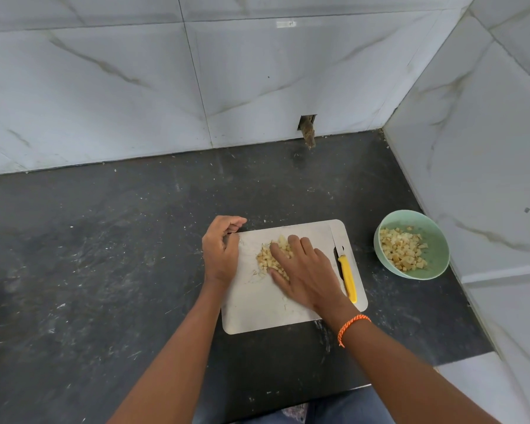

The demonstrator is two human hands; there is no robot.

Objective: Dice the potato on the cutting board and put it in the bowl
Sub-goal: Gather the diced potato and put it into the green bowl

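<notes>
A pale cutting board (257, 310) lies on the dark counter with a small heap of diced potato (265, 260) near its middle. My right hand (303, 270) lies flat over the right side of the heap, fingers straight and touching the pieces. My left hand (221, 249) grips the board's far left edge with curled fingers. A yellow-handled knife (348, 278) rests on the right side of the board, blade pointing away. To the right stands a green bowl (438, 240) holding more diced potato (403, 247).
The dark stone counter (104, 255) stretches to the left and behind the board. Marble-tiled walls close the back and the right, right next to the bowl. A small hole with a stub (308, 130) sits low in the back wall.
</notes>
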